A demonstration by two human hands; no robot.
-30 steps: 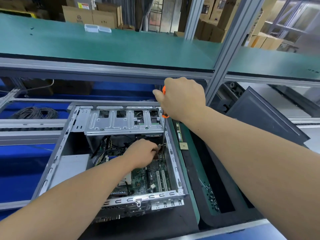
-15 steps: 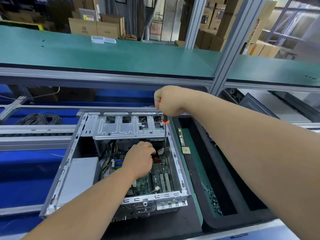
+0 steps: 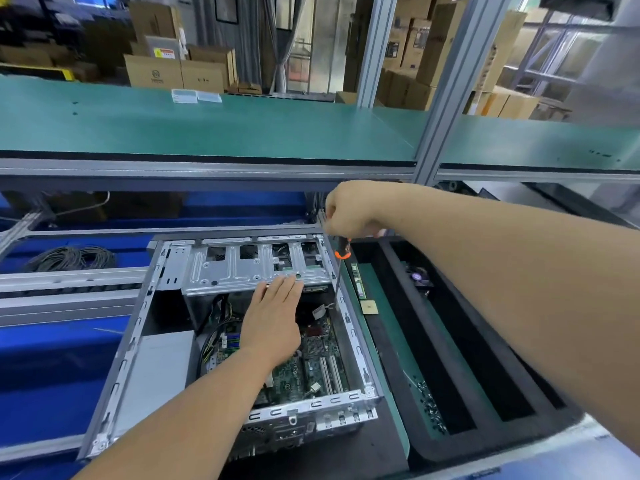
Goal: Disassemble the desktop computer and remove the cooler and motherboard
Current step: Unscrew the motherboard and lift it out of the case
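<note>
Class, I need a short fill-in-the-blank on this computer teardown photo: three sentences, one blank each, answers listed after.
1. The right hand grips a ____ with an orange-and-black handle.
2. The left hand rests its straight fingers on the metal drive ____.
3. The green motherboard lies ____ the open case.

Answers: screwdriver; cage; inside

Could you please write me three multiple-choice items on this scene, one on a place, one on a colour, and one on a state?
1. Where do the left hand's fingertips rest?
A. on the silver perforated metal drive cage
B. on the coiled grey cable
C. on the green upper shelf

2. What colour is the collar on the black-handled screwdriver?
A. blue
B. orange
C. white

3. How is the right hand?
A. flat and empty
B. gripping the screwdriver
C. out of view

Key: 1 A, straight fingers touch the cage's front edge; 2 B, an orange band shows below the handle; 3 B, fingers curl round the handle.
</note>
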